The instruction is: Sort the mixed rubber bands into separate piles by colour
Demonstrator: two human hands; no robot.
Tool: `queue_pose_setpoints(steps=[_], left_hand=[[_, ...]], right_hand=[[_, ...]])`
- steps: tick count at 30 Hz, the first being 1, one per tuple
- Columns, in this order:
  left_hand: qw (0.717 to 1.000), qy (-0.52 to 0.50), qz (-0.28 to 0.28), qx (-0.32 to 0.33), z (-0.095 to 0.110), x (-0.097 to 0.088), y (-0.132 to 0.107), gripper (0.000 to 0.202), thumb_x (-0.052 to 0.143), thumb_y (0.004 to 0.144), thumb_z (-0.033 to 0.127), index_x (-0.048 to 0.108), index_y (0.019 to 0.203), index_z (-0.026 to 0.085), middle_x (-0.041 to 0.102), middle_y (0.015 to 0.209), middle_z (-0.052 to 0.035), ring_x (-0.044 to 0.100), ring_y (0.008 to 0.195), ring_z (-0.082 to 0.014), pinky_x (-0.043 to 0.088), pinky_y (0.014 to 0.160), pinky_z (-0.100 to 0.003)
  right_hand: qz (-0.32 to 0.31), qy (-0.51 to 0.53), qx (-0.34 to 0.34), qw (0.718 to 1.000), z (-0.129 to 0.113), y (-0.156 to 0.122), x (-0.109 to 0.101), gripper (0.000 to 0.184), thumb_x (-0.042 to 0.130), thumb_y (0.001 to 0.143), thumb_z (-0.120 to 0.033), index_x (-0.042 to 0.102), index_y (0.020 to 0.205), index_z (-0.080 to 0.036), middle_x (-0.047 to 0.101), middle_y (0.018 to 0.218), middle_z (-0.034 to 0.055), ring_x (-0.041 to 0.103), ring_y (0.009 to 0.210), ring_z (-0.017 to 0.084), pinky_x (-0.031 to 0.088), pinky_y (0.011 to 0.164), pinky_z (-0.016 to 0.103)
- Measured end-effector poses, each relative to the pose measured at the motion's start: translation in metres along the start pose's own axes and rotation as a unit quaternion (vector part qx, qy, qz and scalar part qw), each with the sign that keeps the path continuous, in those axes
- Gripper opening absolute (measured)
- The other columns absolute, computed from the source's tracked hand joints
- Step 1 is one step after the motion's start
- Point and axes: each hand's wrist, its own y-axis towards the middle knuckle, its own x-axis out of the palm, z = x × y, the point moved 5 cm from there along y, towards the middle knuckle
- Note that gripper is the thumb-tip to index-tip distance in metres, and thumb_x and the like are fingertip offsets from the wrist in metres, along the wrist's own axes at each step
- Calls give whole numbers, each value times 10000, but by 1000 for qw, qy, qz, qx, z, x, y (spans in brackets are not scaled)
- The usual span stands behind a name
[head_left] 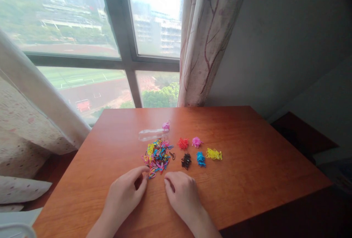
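A mixed heap of small, colourful rubber bands (pixel 158 155) lies on the table in front of me. My left hand (pixel 128 186) is at its near left edge, thumb and forefinger drawn together in a pinch; anything between the tips is too small to make out. Just right of it, my right hand (pixel 183 190) rests close to the table with curled fingers, and its fingertips are partly hidden. Sorted by colour, small piles stand to the right: red bands (pixel 183 143), pink bands (pixel 196 142), black bands (pixel 186 160), blue bands (pixel 201 159) and yellow bands (pixel 214 154).
Behind the heap lies a clear plastic bag or container (pixel 152 134), with a pink bunch (pixel 166 125) at its right end. The brown wooden table (pixel 261 161) reaches a window (pixel 156 29) with a patterned curtain (pixel 206 36). A grey wall is at right.
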Motion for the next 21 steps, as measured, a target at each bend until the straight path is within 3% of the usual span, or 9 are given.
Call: queue_pose_setpoints(steps=[4,11,21], left_hand=[[1000,15,-15,14,1,1,-1,226,502,875,311,698,980,267,752,849,20,688,706,-153,499,662,-225],[999,-10,-36,32,3,3,0,193,513,889,330,685,923,249,743,854,6,678,721,-153,511,682,-229],[993,-108,9,42,6,-2,3,183,542,856,298,702,881,214,722,746,2,661,641,-138,518,624,-203]], right_hand=[[-1,2,-2,1000,0,-1,0,144,527,873,-131,582,792,-236,657,752,-23,596,719,148,306,634,256],[-4,2,-2,1000,0,0,-1,133,548,866,-130,600,804,-235,667,769,-23,605,733,147,322,643,251],[-12,-11,-3,1000,-1,1,-2,130,544,889,-141,622,846,-235,683,796,-18,618,756,145,343,660,234]])
